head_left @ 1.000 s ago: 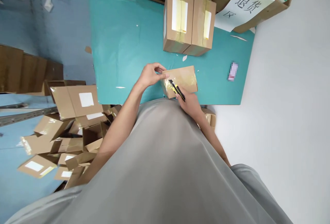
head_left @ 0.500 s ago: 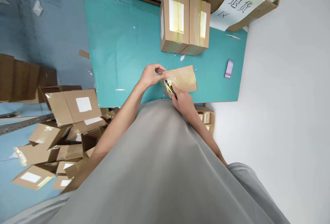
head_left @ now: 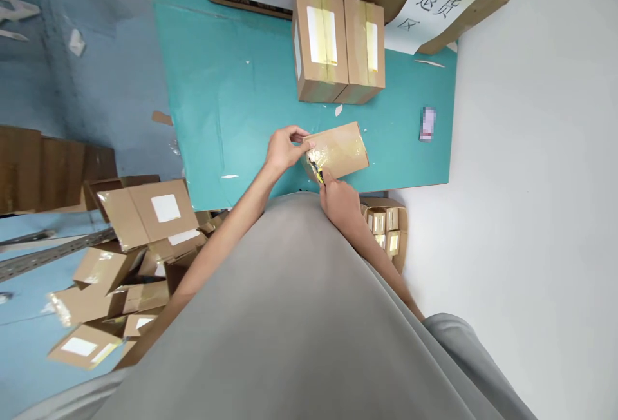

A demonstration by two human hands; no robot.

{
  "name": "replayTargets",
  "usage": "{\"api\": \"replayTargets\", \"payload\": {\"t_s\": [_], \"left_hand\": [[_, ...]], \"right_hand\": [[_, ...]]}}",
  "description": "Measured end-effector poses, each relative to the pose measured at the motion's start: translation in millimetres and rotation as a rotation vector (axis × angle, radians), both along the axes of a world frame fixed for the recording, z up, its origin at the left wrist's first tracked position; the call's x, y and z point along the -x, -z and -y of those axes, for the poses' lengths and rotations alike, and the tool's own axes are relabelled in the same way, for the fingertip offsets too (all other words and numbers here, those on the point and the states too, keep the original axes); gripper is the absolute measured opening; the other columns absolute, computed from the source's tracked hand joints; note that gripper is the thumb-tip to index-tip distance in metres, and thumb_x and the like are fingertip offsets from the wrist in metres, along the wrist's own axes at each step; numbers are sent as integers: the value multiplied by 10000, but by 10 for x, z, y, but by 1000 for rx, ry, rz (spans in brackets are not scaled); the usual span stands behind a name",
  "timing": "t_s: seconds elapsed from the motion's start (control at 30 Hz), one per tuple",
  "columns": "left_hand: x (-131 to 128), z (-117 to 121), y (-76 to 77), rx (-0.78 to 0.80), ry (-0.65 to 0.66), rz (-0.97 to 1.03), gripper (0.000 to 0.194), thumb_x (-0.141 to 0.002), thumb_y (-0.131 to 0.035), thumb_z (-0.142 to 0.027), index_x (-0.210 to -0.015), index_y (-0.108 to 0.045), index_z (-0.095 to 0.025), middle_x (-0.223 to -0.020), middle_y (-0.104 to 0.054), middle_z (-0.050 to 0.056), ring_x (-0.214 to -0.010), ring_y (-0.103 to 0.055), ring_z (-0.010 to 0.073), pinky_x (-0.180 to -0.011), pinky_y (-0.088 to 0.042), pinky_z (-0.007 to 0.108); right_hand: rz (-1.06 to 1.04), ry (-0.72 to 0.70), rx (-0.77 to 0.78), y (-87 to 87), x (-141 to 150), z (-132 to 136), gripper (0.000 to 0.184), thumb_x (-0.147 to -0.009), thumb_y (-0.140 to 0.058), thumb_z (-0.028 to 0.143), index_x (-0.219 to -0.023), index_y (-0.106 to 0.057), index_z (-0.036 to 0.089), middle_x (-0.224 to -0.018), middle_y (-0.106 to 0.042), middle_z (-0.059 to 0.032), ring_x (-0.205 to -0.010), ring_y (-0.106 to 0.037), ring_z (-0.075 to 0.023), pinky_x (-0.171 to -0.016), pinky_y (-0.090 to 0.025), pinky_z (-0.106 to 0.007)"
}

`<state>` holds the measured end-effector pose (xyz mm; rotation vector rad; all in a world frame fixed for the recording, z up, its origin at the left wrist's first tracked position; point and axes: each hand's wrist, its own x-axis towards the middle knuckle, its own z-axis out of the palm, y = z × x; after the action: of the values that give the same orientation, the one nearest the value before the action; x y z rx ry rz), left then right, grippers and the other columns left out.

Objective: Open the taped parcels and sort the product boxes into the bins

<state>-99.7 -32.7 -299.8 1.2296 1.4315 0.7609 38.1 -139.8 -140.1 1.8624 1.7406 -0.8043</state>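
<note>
A taped cardboard box (head_left: pixel 340 149) lies near the front edge of the teal table (head_left: pixel 232 111). My left hand (head_left: pixel 286 148) grips the box's left end, thumb on top and fingers curled at its far edge. In my right hand (head_left: pixel 340 198) is a black and yellow utility knife (head_left: pixel 317 172), its tip against the taped left end of the box. Whether the blade is in the tape cannot be made out.
Two taped boxes (head_left: pixel 322 40) stand side by side behind. Larger cartons with paper signs (head_left: pixel 425 4) line the back. A small pixelated item (head_left: pixel 427 125) lies at right. Opened boxes (head_left: pixel 149 214) are heaped on the floor at left; a carton of small boxes (head_left: pixel 393 220) sits below right.
My right hand has drawn the knife slightly toward my body along the box's left end. My left hand keeps its hold on the box. The whole view has shifted a little.
</note>
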Motion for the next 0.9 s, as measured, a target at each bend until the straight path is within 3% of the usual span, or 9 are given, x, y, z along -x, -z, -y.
{"api": "replayTargets", "payload": {"t_s": [0.13,0.33,0.43,0.6,0.8,0.9], "left_hand": [[4,39,-44,-13,-18,-27,323,-713,-894,-441,-932,-796,-224,-962,-827,51,-951,-741,261,-978,-631,419],[-61,119,-58,1,-19,-37,299,-743,-851,-405,-969,-792,-218,-1041,-835,65,-998,-752,269,-1019,-621,432],[-90,128,-59,-15,-50,-69,266,-780,-817,-385,-984,-792,-216,-1050,-829,63,-1011,-746,261,-1028,-614,422],[-143,147,-68,-3,-107,-100,260,-788,-809,-341,-1013,-790,-212,-1046,-822,57,-1028,-748,265,-1036,-610,423],[-193,221,-88,17,-144,-77,318,-832,-810,-404,-1071,-787,-196,-1133,-827,86,-1088,-764,258,-1049,-619,387],[-216,285,-98,26,-162,-68,396,-875,-799,-470,-1159,-781,-194,-1221,-823,109,-1160,-765,280,-1076,-620,409]], "right_hand": [[-17,-6,-20,63,39,-35,604,-1178,-372,252,-1777,-382,172,-1342,-808,-224,-1184,-810,-358,-1000,-617,-452],[-19,-42,6,1,-59,38,600,-1161,-366,208,-1755,-393,125,-1304,-824,-221,-1142,-819,-344,-968,-633,-435],[-47,-61,-25,49,-61,-44,568,-1149,-375,179,-1705,-462,105,-1261,-831,-224,-1162,-819,-352,-967,-638,-438],[-71,-134,18,106,-111,-45,618,-1114,-348,83,-1727,-427,80,-1259,-820,-256,-1174,-827,-337,-968,-650,-433],[-101,-233,92,-15,-287,51,683,-1118,-354,78,-1799,-336,114,-1269,-803,-255,-1160,-828,-324,-976,-650,-425],[-117,-200,80,-59,-522,44,688,-1147,-373,160,-1831,-300,192,-1294,-799,-235,-1108,-833,-339,-965,-653,-451]]}}
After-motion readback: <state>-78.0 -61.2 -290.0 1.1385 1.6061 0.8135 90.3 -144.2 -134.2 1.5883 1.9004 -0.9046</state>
